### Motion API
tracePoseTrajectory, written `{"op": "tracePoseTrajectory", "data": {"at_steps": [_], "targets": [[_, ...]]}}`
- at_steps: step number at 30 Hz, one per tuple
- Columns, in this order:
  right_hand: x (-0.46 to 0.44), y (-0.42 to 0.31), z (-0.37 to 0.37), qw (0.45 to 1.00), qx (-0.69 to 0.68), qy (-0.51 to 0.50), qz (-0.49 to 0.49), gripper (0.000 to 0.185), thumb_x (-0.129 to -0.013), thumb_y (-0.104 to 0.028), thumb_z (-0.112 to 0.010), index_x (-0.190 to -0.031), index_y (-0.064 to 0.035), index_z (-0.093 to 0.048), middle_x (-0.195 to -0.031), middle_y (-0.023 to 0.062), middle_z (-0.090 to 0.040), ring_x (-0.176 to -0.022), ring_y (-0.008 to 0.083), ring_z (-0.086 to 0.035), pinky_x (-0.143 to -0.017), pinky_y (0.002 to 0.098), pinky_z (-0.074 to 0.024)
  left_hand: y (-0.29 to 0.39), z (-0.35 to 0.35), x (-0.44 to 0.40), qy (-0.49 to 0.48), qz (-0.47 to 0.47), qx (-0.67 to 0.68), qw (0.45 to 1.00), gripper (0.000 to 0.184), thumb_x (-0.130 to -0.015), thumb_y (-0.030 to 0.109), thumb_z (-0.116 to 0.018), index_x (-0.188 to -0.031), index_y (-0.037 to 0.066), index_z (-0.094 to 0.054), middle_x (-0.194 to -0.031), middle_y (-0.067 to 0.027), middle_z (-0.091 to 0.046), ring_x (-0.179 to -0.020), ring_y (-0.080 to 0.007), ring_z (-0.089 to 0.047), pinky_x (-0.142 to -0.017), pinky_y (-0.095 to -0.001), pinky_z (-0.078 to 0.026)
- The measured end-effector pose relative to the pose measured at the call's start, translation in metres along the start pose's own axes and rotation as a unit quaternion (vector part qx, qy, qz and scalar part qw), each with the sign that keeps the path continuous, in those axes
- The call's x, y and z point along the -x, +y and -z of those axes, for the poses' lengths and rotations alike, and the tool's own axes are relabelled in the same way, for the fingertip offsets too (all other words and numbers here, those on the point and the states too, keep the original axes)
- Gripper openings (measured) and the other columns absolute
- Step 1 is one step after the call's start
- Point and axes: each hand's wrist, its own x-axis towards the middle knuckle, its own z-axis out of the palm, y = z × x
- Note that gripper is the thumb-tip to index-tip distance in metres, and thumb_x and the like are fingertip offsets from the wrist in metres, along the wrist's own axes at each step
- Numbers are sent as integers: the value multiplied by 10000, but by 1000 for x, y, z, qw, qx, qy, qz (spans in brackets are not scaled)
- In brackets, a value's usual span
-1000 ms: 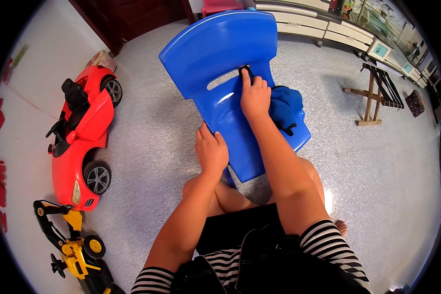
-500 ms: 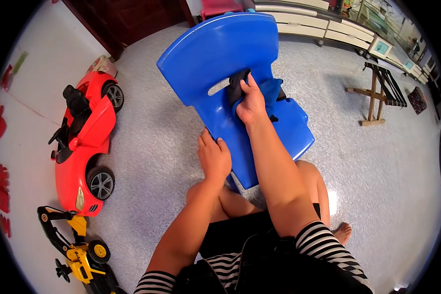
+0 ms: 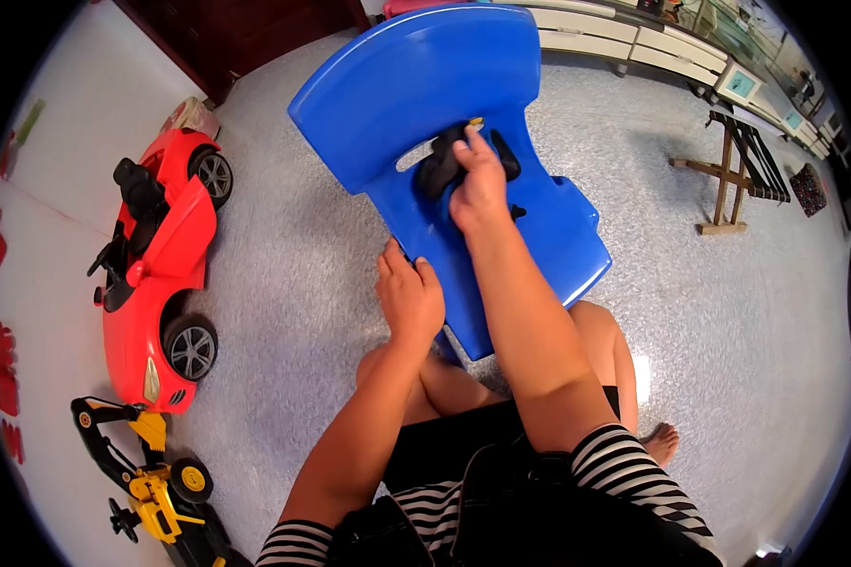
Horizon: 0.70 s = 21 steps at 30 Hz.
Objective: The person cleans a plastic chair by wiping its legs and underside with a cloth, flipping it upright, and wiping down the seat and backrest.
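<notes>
With twelve o'clock straight ahead of the person, the left grip (image 3: 411, 300) is lying along the seven o'clock edge of a blue chair (image 3: 416, 90), and a dark cloth bundle (image 3: 437, 170) is lying up at twelve from it. I can't tell whether those left fingers are pressing together. The right grip (image 3: 479, 184) is pinching the bundle between thumb and fingers, just beside the chair's slot (image 3: 412, 157); black cloth is bulging out at ten o'clock from it, and a black end is poking out at one.

I'm counting two grips, one bundle and one chair. On the speckled grey floor (image 3: 274, 246), one yellow-and-black toy digger (image 3: 151, 489) is standing at nine, one red toy car (image 3: 180, 227) at ten, one folding stool (image 3: 755, 156) at one and one patterned pouch (image 3: 808, 189) toward two. A white wall (image 3: 66, 170) is rising behind the toys, a dark red door (image 3: 246, 33) is standing at eleven, and a white-drawered cabinet (image 3: 586, 42) is stretching between twelve and two.
</notes>
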Motion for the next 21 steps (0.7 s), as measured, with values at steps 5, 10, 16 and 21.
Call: {"op": "tracePoseTrajectory", "data": {"at_steps": [5, 10, 16, 21], "targets": [[12, -11, 1, 991, 36, -105, -68, 489, -1035, -27, -510, -1511, 44, -422, -1332, 148, -631, -1155, 243, -644, -1026, 380, -516, 2, -2, 0, 0, 5, 0, 1000, 553, -984, 166, -516, -1477, -51, -388, -1383, -281, -515, -1217, -472, -556, -1059, -551, -412], [28, 15, -4, 976, 90, -147, -136, 495, -1028, -37, -562, -1496, 74, -442, -1331, 145, -643, -1161, 189, -651, -1030, 332, -510, -2, 0, 2, 0, 10, 3, 1000, 557, -985, 169, -517, -1481, -48, -386, -1388, -277, -514, -1225, -468, -552, -1066, -551, -408], [13, 5, -1, 988, -33, -131, -71, 423, -1039, -35, -510, -1446, 80, -494, -1267, 152, -675, -1054, 196, -693, -911, 326, -572, -2, -1, 0, 6, 1, 12, 1000, 555, -986, 172, -513, -1487, -32, -389, -1382, -275, -515, -1225, -468, -554, -1059, -546, -413], [25, 20, -8, 958, 215, -176, -67, 526, -1019, -20, -541, -1522, 73, -416, -1396, 168, -617, -1258, 231, -589, -1114, 332, -414, 1, 1, -1, -5, -3, 22, 1000, 534, -1013, 196, -503, -1476, -50, -400, -1384, -292, -494, -1243, -473, -544, -1059, -514, -433]]}}
